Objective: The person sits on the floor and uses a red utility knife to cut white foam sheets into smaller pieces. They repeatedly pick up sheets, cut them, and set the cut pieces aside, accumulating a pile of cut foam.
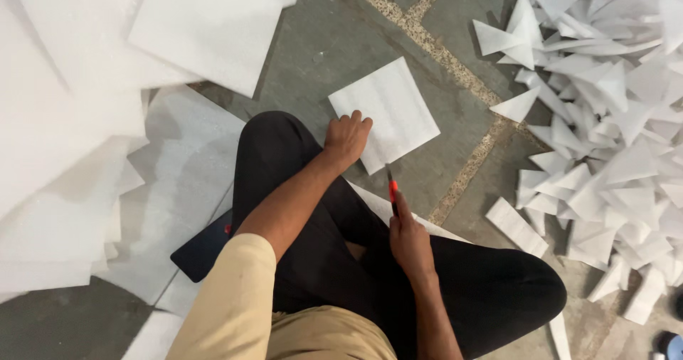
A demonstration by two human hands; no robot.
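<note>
Head view, L to R: big white foam sheets lie stacked and overlapping on the grey floor, soft, matte, thin, w/ straight cut edges. A dark flat thing lies part-tucked under the person's leg on those sheets; can't tell what it is. The person sits cross-legged in black trousers and a tan sleeve. Left hand rests palm-down, fingers curled, pressing the near-left edge of a square foam sheet, which lies flat on the floor just in front of the knee, turned at an angle. Right hand is closed round a cutter w/ an orange-red body; its tip meets the square's near corner. Whether the blade is cutting in, can't tell. A pale speckled joint line runs diagonally across the floor betw. the square and the far side. On the R, a heap of white foam offcuts, mostly triangles plus some strips, piled loose and overlapping, well apart from the square. Nothing lies betw. the hands and the square.
</note>
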